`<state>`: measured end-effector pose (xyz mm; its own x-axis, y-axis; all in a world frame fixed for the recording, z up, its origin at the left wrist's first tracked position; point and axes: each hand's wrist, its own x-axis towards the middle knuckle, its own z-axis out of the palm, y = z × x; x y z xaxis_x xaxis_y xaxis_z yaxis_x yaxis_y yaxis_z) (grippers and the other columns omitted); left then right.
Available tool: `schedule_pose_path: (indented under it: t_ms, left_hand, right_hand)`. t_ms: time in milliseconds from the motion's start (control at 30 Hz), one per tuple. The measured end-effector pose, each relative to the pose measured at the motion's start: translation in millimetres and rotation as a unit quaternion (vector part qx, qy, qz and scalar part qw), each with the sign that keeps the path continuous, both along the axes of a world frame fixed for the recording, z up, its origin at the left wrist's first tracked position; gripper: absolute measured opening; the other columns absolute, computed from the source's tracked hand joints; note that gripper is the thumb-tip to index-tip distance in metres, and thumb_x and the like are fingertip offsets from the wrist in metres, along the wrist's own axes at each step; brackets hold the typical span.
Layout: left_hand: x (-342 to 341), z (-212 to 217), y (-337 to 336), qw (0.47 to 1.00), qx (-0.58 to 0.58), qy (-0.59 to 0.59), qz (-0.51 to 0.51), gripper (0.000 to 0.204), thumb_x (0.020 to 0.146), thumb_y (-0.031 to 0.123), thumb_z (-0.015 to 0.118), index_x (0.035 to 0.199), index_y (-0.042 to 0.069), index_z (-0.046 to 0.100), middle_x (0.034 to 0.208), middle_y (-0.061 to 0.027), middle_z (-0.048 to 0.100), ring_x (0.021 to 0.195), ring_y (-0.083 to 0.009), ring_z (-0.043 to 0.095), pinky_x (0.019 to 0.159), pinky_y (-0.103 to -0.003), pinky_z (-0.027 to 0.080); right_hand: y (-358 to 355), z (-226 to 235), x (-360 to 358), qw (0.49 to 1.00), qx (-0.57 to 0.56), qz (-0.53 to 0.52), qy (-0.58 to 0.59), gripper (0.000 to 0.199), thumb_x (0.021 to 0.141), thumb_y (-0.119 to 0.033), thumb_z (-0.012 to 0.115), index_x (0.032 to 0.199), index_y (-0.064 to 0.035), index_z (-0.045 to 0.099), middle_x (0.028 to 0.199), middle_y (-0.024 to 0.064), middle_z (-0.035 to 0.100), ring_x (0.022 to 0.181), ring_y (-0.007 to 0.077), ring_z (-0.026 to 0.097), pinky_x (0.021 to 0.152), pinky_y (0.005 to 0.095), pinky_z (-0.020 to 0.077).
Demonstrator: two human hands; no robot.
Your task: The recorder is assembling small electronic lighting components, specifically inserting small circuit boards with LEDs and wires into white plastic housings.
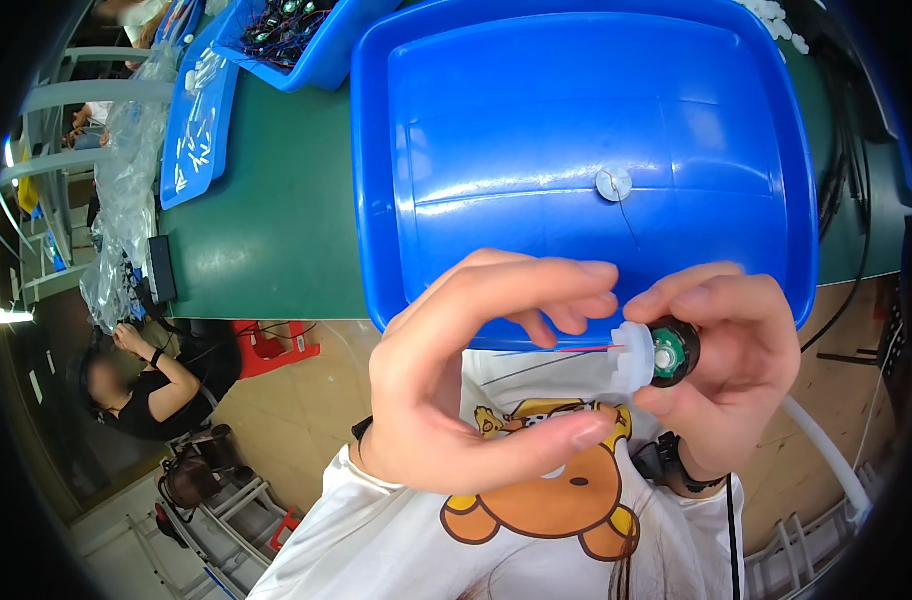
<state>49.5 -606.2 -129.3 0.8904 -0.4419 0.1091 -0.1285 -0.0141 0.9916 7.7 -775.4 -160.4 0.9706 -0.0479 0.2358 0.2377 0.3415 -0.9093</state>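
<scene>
My right hand [741,350] grips a small round assembly by its dark rim, fingertips above and thumb below. A green circuit board [666,352] shows inside the rim. A notched white plastic cap [631,360] sits on its left side, and thin red and dark wires run left from there. My left hand [411,375] curves beside the cap with thumb and fingers well apart, holding nothing. Beyond both hands lies a large blue tray [376,200]. Within the tray rests a small whitish disc [613,184] with a thin dark wire.
A blue bin [321,65] of wired parts and a shallow blue tray [216,150] with small white pieces stand at the far left on the green table [276,230]. Black cables [841,190] lie to the right. Another person [166,390] sits at the left.
</scene>
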Motion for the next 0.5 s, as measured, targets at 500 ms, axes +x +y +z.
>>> schedule_pose_path:
  t_ms: [500]
  left_hand:
    - [7.6, -4.8, 4.4, 0.985, 0.048, -0.164, -0.039, 0.039, 0.060, 0.010, 0.082, 0.091, -0.002, 0.061, 0.089, -0.0132, 0.058, 0.082, -0.0219, 0.059, 0.070, -0.030, 0.047]
  right_hand:
    - [4.2, -1.5, -3.2, 0.997, 0.067, 0.008, 0.045, 0.043, 0.062, 0.007, 0.076, 0.096, 0.0028, 0.050, 0.096, 0.0227, 0.056, 0.086, 0.0235, 0.061, 0.073, 0.0296, 0.0530]
